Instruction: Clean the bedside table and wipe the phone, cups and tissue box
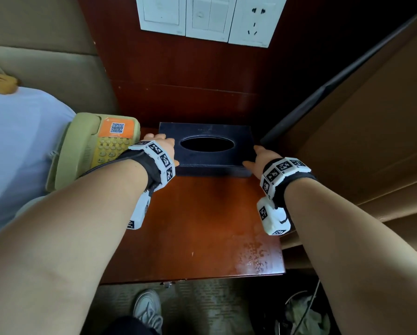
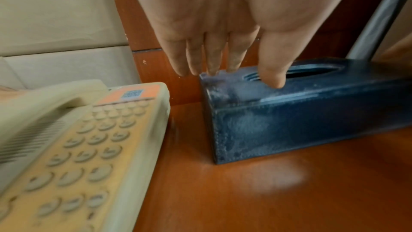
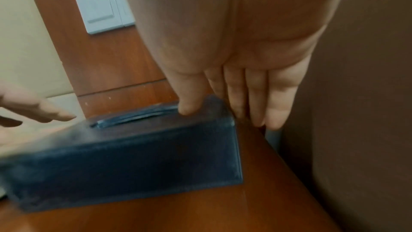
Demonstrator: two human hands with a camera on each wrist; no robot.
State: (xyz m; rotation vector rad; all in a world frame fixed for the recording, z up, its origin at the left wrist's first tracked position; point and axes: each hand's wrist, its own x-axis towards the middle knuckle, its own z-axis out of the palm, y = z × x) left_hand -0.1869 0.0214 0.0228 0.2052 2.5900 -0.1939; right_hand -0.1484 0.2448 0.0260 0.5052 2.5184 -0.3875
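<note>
The dark navy, leather-look rectangular tissue box point(image 1: 206, 151) with an oval slot in its top stands at the back of the reddish-brown wooden tabletop point(image 1: 197, 228), close to the dark wood wall panel; its slot shows dark, and whether tissues are inside cannot be told. The left hand point(image 1: 160, 146) is at the box's left end, fingers straight and together; in the left wrist view the thumb point(image 2: 273, 75) lies on the top by the slot's edge while the fingertips point(image 2: 212, 70) reach the far left corner, so the hand brackets the end rather than curling round it. The right hand point(image 1: 260, 160) mirrors it at the right end; in the right wrist view its thumb point(image 3: 189, 107) presses the top near the right corner and its straight fingers point(image 3: 274, 112) hang down beside the end face, between the box and the brown side panel; whether they touch the end face cannot be told. Both wrists wear black straps carrying white blocks printed with black square markers. Just left of the box, apart from it, sits a pale yellow-green push-button phone point(image 1: 98, 146) with its handset on the cradle and an orange sticker point(image 1: 115, 128) bearing a QR code; dust dulls the box's front face in the left wrist view. On the wall above hang white switch plates point(image 1: 185, 15) and a socket point(image 1: 257, 20); the tabletop's near right corner shows a blotchy worn patch point(image 1: 255, 259).
</note>
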